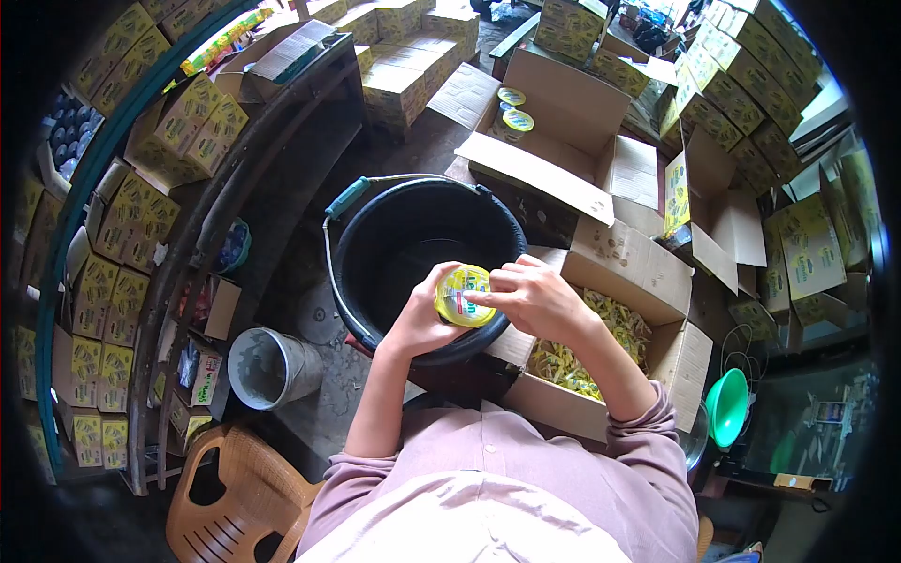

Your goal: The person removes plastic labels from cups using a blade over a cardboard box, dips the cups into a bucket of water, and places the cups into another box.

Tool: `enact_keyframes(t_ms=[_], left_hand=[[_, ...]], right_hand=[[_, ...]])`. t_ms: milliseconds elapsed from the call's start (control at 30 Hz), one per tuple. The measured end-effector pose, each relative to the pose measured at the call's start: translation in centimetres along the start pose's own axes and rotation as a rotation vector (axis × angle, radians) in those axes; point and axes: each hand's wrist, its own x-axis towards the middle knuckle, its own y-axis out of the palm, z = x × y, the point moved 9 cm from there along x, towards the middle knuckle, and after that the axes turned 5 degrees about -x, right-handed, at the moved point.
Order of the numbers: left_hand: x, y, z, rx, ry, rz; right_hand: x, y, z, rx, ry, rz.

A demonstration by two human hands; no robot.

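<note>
From the head view I find the cup (464,295) above the near rim of the black bucket (404,225); the left hand (422,319) is wrapped round its side, lid facing me; the right hand (542,298) lays its index fingertip on the lid, the other fingers curled; whether its thumb pinches anything I cannot tell. Around the work I note: the bucket's handle (347,198) folded to the left of the rim; an open carton (624,263) of yellow strips (610,324) beside the bucket, partly hidden from me by the right forearm; a farther carton (571,103) holding more cups (517,120), one flap folded out towards me; a grey pail (298,368) and a brown chair (258,488) at left; a green bowl (727,408) at right; stacked yellow boxes (399,84) beyond.
</note>
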Motion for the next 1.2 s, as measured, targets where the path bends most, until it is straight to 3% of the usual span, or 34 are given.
enact_keyframes(t_ms=[733,867,1033,1200], left_hand=[[0.2,-0.9,0.7,0.117,-0.065,-0.084],[0.0,-1.3,2.0,0.168,-0.073,-0.126],[-0.2,-1.5,3.7,0.310,-0.134,-0.165],[-0.4,-1.2,3.3,0.736,-0.148,-0.207]], right_hand=[[-1.0,1.2,-2.5,-0.149,-0.026,-0.023],[-2.9,0.3,-3.7,-0.173,0.060,-0.050],[-8.3,-2.4,-4.6,-0.134,0.317,-0.200],[-17.0,-3.3,-4.2,-0.054,0.630,-0.358]])
